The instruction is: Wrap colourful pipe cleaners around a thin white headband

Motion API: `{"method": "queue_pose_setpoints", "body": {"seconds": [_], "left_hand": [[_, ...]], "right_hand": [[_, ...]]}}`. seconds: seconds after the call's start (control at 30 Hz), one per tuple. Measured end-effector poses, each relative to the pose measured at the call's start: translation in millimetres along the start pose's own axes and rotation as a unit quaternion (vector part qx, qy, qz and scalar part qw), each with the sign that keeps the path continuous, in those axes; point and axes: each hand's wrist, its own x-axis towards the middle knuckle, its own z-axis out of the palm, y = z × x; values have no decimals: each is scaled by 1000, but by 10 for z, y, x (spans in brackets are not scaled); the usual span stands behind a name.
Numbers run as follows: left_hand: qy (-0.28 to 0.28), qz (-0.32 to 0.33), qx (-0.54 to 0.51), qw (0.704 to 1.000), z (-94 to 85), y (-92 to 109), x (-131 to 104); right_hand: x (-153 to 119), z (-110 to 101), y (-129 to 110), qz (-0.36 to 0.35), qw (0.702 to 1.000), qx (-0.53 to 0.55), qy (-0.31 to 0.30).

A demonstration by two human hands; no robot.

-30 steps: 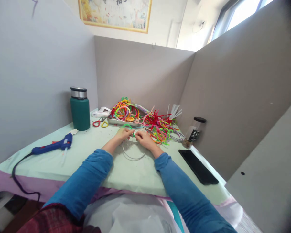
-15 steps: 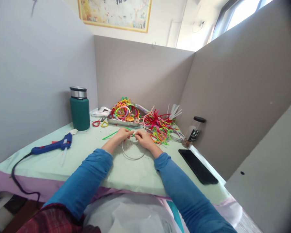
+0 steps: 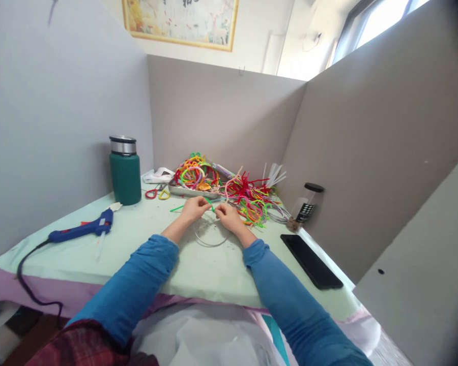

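A green pipe cleaner (image 3: 176, 209) runs behind my left hand (image 3: 196, 208), which pinches it near the middle of the table. Its short bent end shows between my two hands. My right hand (image 3: 226, 214) is closed at the top of a thin grey wire ring (image 3: 210, 245), with its fingertips at the green end. The ring hangs down toward me from both hands, over the pale green tablecloth (image 3: 198, 277).
A metal tray (image 3: 194, 192) and a pile of coloured pipe cleaners (image 3: 252, 195) lie behind my hands. On the left are a green bottle (image 3: 125, 175) and blue glue gun (image 3: 82, 231); on the right, a black phone (image 3: 311, 261) and a jar (image 3: 306, 206).
My left hand has risen slightly and moved a little to the right. Less of the green pipe cleaner sticks out at left, and more green shows between my hands.
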Motion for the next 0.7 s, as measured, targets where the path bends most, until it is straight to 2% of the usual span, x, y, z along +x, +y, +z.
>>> {"method": "queue_pose_setpoints", "body": {"seconds": [0.13, 0.2, 0.7], "left_hand": [[5, 128, 68, 989, 25, -11, 11], [-2, 162, 96, 982, 43, -25, 15], [1, 190, 137, 972, 55, -59, 12]], "right_hand": [[15, 7, 26, 13, 1000, 6, 1], [17, 11, 24, 14, 1000, 9, 2], [16, 1, -2, 12, 1000, 26, 3]]}}
